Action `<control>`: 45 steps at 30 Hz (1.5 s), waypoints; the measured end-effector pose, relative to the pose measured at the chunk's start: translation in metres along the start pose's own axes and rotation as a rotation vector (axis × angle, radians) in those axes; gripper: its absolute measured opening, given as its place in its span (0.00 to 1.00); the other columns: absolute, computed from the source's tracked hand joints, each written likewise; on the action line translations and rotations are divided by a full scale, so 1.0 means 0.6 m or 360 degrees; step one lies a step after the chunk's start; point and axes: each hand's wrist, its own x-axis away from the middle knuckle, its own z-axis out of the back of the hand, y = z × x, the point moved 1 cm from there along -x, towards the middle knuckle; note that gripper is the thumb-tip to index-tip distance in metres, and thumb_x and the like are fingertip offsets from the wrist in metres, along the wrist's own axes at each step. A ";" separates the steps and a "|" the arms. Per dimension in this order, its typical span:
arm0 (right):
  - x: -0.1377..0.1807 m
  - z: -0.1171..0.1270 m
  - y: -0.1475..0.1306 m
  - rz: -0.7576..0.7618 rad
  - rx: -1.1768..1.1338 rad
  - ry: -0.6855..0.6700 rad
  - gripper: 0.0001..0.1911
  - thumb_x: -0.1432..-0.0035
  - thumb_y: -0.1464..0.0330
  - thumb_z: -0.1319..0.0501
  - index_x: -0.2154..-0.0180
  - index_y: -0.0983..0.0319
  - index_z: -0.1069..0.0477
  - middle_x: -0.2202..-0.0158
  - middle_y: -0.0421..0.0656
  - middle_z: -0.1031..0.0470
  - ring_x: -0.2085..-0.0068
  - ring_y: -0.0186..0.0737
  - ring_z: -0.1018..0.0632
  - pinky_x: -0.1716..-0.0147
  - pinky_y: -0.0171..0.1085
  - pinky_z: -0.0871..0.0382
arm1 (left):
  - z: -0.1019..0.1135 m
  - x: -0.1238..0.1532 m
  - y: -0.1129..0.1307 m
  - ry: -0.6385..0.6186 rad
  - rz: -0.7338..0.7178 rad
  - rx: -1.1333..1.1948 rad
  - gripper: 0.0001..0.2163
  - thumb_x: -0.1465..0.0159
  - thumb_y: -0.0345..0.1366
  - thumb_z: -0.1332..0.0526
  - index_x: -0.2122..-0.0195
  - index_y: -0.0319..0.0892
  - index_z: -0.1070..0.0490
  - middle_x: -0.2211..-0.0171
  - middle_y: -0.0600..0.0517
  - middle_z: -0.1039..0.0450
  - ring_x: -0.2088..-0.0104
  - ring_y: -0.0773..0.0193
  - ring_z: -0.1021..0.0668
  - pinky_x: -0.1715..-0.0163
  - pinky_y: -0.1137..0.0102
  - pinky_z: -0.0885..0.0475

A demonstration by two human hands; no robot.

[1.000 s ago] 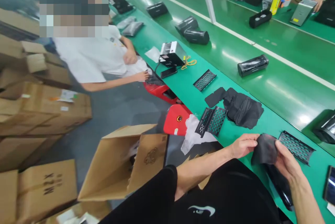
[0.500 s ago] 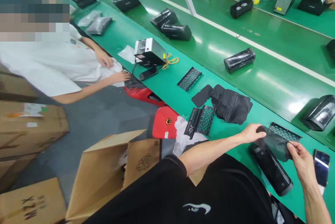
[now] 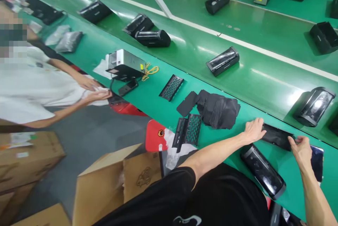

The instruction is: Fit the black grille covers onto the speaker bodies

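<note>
Right across the frame, from upper left to lower right, runs a long green table (image 3: 148, 102). Big brown boxes (image 3: 113, 180) sit on the floor at the lower left. A person in a white shirt (image 3: 29, 88) sits at the left edge, with both hands near the table's side.

Down at the bottom is the person's own black shirt, and both bare arms reach up toward the right. A pile of black cloth (image 3: 219, 108) lies in the middle of the frame. Just left of it is a flat black grid (image 3: 188, 130), and another black grid (image 3: 171, 86) lies higher up. A gray machine (image 3: 124, 64) with a yellow cord stands at the upper left of the middle.

A black speaker (image 3: 262, 171) lies at the lower right, just below the hands. More black speakers rest on the darker green belt (image 3: 264, 63) above.

Between the two hands, at the right of the frame, lies a black cloth piece (image 3: 277, 136), flat on the table. The left hand (image 3: 254, 130) grips its left end with bent fingers. The right hand (image 3: 299, 148) pinches its right end. A dark phone (image 3: 317, 162) lies just right of that hand.
</note>
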 end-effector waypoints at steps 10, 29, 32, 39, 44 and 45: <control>-0.001 0.008 -0.019 -0.0020 -0.0321 -0.0267 0.26 0.62 0.45 0.35 0.66 0.57 0.25 0.65 0.47 0.27 0.61 0.54 0.27 0.54 0.52 0.33 | 0.013 -0.022 -0.015 0.0000 0.0028 0.0267 0.11 0.30 0.46 0.38 0.53 0.45 0.25 0.51 0.49 0.26 0.47 0.56 0.22 0.45 0.62 0.28; 0.232 0.032 -0.089 -0.0531 -0.1572 -0.0726 0.30 0.62 0.54 0.16 0.63 0.58 0.29 0.70 0.37 0.23 0.73 0.36 0.24 0.79 0.31 0.31 | 0.135 0.177 -0.067 -0.0364 -0.0068 0.1646 0.29 0.46 0.33 0.33 0.41 0.42 0.31 0.68 0.59 0.36 0.74 0.73 0.33 0.73 0.76 0.38; 0.243 0.035 -0.087 -0.0529 -0.1609 -0.0733 0.30 0.61 0.54 0.17 0.63 0.57 0.28 0.69 0.37 0.23 0.74 0.35 0.25 0.79 0.31 0.31 | 0.132 0.188 -0.072 -0.0266 -0.0090 0.1531 0.25 0.40 0.39 0.35 0.41 0.40 0.29 0.73 0.61 0.43 0.76 0.73 0.38 0.75 0.75 0.42; 0.264 0.042 -0.089 -0.0510 -0.1640 -0.0727 0.28 0.61 0.57 0.17 0.63 0.56 0.29 0.70 0.36 0.24 0.74 0.35 0.26 0.79 0.31 0.32 | 0.130 0.205 -0.073 -0.0157 -0.0147 0.1382 0.24 0.33 0.48 0.38 0.41 0.38 0.28 0.77 0.62 0.47 0.77 0.71 0.42 0.75 0.73 0.48; 0.267 0.047 -0.089 -0.0530 -0.1635 -0.0693 0.30 0.63 0.56 0.17 0.63 0.56 0.29 0.72 0.35 0.28 0.76 0.33 0.29 0.79 0.30 0.33 | 0.137 0.210 -0.066 -0.0211 -0.0122 0.1411 0.25 0.35 0.45 0.38 0.40 0.38 0.29 0.77 0.62 0.49 0.77 0.72 0.43 0.75 0.74 0.48; 0.267 0.048 -0.088 -0.0530 -0.1637 -0.0687 0.30 0.63 0.57 0.16 0.63 0.56 0.29 0.73 0.35 0.28 0.76 0.33 0.29 0.79 0.30 0.33 | 0.138 0.210 -0.066 -0.0233 -0.0115 0.1425 0.25 0.35 0.44 0.38 0.39 0.38 0.29 0.76 0.62 0.49 0.77 0.72 0.42 0.75 0.74 0.47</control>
